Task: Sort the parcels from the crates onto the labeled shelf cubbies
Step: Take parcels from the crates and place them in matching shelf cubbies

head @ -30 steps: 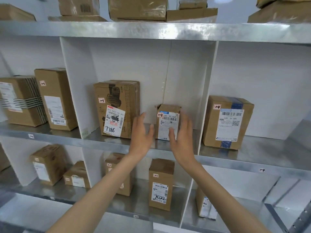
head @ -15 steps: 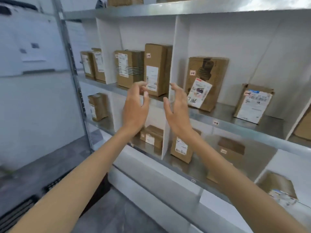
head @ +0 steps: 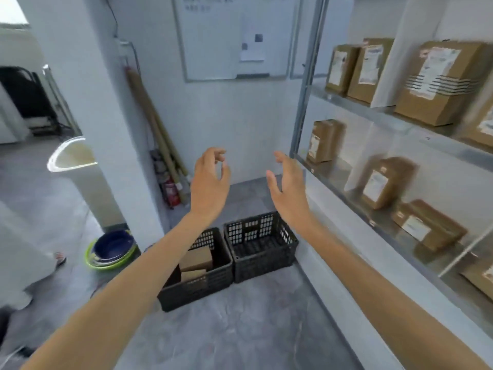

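On the floor beside the shelf: two black crates stand side by side and touch, the left crate (head: 192, 292) and the right crate (head: 264, 264)
Cardboard parcels (head: 196, 259): brown, they lie inside the left crate, partly hidden behind the left forearm
Left hand (head: 210, 182): raised in the air above the crates, fingers loosely curled, it holds nothing
Right hand (head: 289, 188): raised next to the left one, palm turned toward it, fingers almost straight, it holds nothing
Shelf (head: 373, 113): at the right side, metal boards with white dividers
Shelved parcels (head: 437, 84): brown boxes with white labels stand in the cubbies on several levels; the label text is too blurred to read
Wall ahead: a whiteboard (head: 213, 49) with a paper sheet on it
Corner: long cardboard tubes (head: 154, 121) lean on the wall, a red fire extinguisher (head: 172, 193) stands just beside their lower ends
Floor at left: a stack of bowls (head: 112, 249), a dark blue one on top of green ones
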Demonstrator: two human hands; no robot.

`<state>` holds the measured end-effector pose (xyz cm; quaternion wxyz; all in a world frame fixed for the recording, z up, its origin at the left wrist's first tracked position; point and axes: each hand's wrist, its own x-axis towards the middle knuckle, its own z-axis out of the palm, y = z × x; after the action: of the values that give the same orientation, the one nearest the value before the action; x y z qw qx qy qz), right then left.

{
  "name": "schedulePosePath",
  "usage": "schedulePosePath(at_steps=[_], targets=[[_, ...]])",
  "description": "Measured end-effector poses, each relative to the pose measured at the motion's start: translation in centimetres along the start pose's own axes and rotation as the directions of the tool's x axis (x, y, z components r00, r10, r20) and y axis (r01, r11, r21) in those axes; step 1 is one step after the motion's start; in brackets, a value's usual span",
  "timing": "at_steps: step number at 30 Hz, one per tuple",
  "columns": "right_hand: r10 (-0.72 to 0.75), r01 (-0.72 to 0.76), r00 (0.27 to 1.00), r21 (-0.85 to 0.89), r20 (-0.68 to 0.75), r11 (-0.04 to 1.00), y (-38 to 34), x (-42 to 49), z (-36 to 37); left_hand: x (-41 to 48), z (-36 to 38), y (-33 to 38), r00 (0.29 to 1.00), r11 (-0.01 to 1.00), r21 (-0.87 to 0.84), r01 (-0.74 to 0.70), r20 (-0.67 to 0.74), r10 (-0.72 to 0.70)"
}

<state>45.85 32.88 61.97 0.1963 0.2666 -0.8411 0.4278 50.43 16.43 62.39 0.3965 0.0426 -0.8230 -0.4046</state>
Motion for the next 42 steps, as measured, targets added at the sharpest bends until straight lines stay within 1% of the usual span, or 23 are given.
schedulePosePath(at_steps=[3, 6, 10, 14, 18, 22, 24, 26, 31, 34, 36, 39, 42], targets=[[0.001, -0.004, 0.994, 0.034, 0.111, 0.999, -0.5, 0.3, 5.2, 0.4, -2.7, -4.7, 0.997, 0.995, 0.065, 0.070, -0.019, -0.069], [0.007, -0.019, 0.982, 0.064, 0.187, 0.998, -0.1, 1.0, 9.3, 0.5, -4.2, -8.6, 0.985, 0.978, 0.115, 0.173, -0.032, -0.170], [0.043, -0.074, 0.958, 0.098, 0.285, 0.992, 1.6, 2.9, 14.1, 1.1, -5.0, -14.2, 0.964, 0.949, 0.169, 0.266, -0.023, -0.266], [0.083, -0.128, 0.922, 0.096, 0.378, 0.987, 4.2, 6.3, 19.3, 3.2, -3.9, -19.9, 0.934, 0.909, 0.223, 0.352, -0.028, -0.355], [0.150, -0.212, 0.854, 0.071, 0.499, 0.975, 7.8, 9.6, 25.6, 6.4, -1.5, -26.0, 0.893, 0.860, 0.264, 0.437, -0.011, -0.451], [0.253, -0.322, 0.744, 0.000, 0.618, 0.947, 11.3, 12.3, 31.8, 9.0, 0.2, -32.4, 0.818, 0.771, 0.338, 0.540, 0.006, -0.576], [0.284, -0.349, 0.692, -0.037, 0.664, 0.936, 12.8, 13.3, 34.7, 9.5, 0.9, -35.3, 0.791, 0.741, 0.350, 0.572, 0.002, -0.612], [0.346, -0.420, 0.624, -0.072, 0.700, 0.905, 14.3, 13.7, 37.6, 9.6, 1.4, -38.1, 0.754, 0.704, 0.364, 0.611, 0.006, -0.657], [0.499, -0.530, 0.482, -0.214, 0.720, 0.820, 19.1, 12.5, 46.3, 7.7, 3.5, -47.9, 0.653, 0.606, 0.410, 0.682, 0.032, -0.757], [0.564, -0.536, 0.401, -0.314, 0.721, 0.783, 24.1, 10.1, 53.0, 4.9, 6.5, -55.8, 0.587, 0.562, 0.429, 0.707, 0.086, -0.805], [0.604, -0.527, 0.334, -0.388, 0.724, 0.757, 28.1, 8.2, 58.2, 2.7, 9.0, -61.8, 0.530, 0.519, 0.467, 0.716, 0.121, -0.839], [0.673, -0.537, 0.211, -0.492, 0.709, 0.686, 34.6, 4.5, 66.3, -1.8, 13.2, -70.9, 0.437, 0.456, 0.448, 0.769, 0.151, -0.887], [0.739, -0.543, 0.089, -0.590, 0.667, 0.598, 41.3, -0.1, 74.1, -7.3, 16.9, -79.8, 0.316, 0.366, 0.429, 0.826, 0.185, -0.931]])
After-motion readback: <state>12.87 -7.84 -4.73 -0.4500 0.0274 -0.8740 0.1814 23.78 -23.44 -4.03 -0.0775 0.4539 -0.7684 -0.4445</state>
